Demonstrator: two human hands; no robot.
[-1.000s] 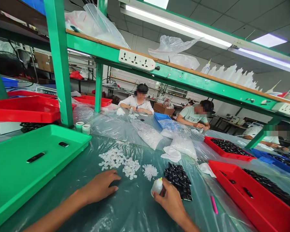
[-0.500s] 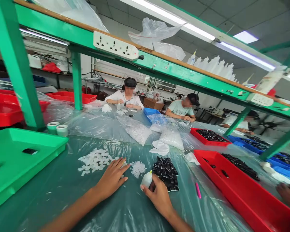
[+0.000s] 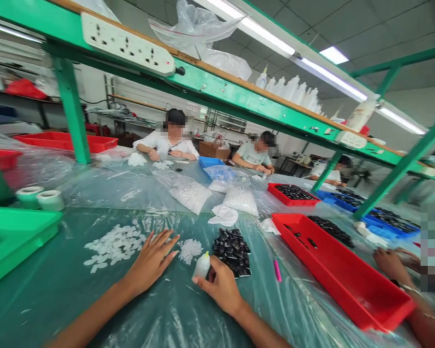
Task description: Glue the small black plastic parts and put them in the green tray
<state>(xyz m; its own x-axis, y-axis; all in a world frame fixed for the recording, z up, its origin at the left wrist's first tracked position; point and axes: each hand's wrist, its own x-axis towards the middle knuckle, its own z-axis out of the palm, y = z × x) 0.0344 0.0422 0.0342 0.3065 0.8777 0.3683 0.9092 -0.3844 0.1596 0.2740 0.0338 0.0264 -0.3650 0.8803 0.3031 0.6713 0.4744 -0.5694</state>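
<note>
My left hand lies palm down on the plastic-covered table, fingers spread, at the right edge of a pile of white oval pieces. My right hand grips a small squeeze bottle with a yellow tip, which stands nearly upright. Between my hands, a little farther off, is a heap of tiny white pieces. Right behind my right hand sits a pile of shiny black pieces. A pink pen-like stick lies to the right of that pile.
A long red tray borders the right side, with a co-worker's hands beyond it. At left are a green tray and tape rolls. Clear bags lie farther back. A green shelf beam crosses overhead; several people sit opposite.
My view has swung to the right, so the scene sits farther left. More of the co-worker at right shows. My hands keep nearly the same places on the table.
</note>
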